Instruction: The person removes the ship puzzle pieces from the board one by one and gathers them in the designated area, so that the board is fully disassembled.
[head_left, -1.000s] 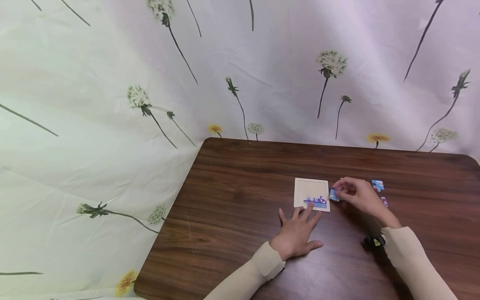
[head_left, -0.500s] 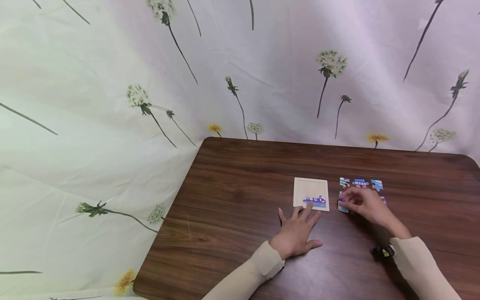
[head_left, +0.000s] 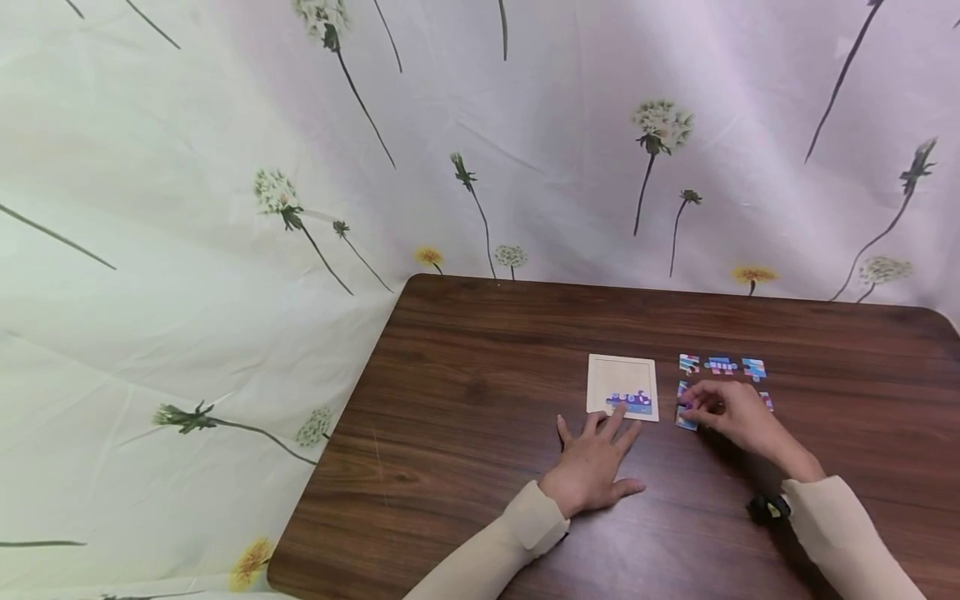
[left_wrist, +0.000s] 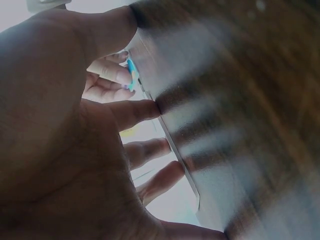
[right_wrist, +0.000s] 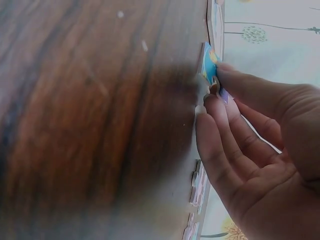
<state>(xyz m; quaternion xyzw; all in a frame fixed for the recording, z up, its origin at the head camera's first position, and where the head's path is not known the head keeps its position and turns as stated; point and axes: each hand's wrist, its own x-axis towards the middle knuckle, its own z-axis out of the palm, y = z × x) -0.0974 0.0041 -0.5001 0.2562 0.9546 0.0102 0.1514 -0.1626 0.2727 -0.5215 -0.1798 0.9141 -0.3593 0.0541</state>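
A pale wooden puzzle tray [head_left: 603,379] lies on the table, with joined purple and blue puzzle pieces [head_left: 633,403] in its lower right part. My left hand [head_left: 592,475] rests with fingers spread, fingertips at the tray's near edge and one finger reaching over onto the pieces. To the right of the tray, my right hand [head_left: 738,417] pinches a blue jigsaw puzzle piece [right_wrist: 208,62] between thumb and fingers. That piece is tilted close over the tabletop in the right wrist view. Part of it is hidden behind the fingers.
Behind the right hand lie loose puzzle pieces: a striped one [head_left: 688,363], a purple-blue one [head_left: 722,366] and a light blue one [head_left: 754,368]. Another piece [head_left: 766,401] shows partly past the knuckles. The brown wooden table [head_left: 465,358] meets a flower-printed cloth [head_left: 525,125] at the back.
My right hand has moved away from the tray, rightward and toward me, with the puzzle piece. The back row of loose pieces now shows. My left hand has stayed in place.
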